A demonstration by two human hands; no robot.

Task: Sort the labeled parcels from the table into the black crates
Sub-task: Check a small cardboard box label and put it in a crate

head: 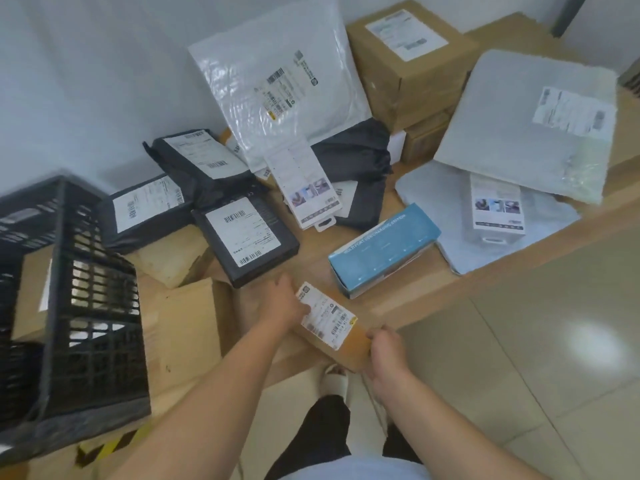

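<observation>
Parcels crowd the wooden table [313,254] in front of us, and we hold one of them, a slim brown parcel [353,341], at the table's near edge. Our left hand [289,304] grips its far-left end, fingers curled over the top with the fingertips on the white label [327,315]. Our right hand [386,351] grips the near-right end, fingers wrapped round it. The parcel's long axis runs diagonally from far left to near right, and its near-right end juts past the table edge over the floor. The label faces up and lies along the same axis. We cannot tell whether the parcel rests on the wood or is lifted just off it.

On the left stands a black crate [86,306] with a brown box [31,296] inside it. Just beyond our parcel lies a blue box [381,251], slanting from near left to far right. Farther back we see a black box [246,237] with its own label, a white bubble mailer [277,84] propped against the wall, and a cardboard carton [408,46] at the far right.
</observation>
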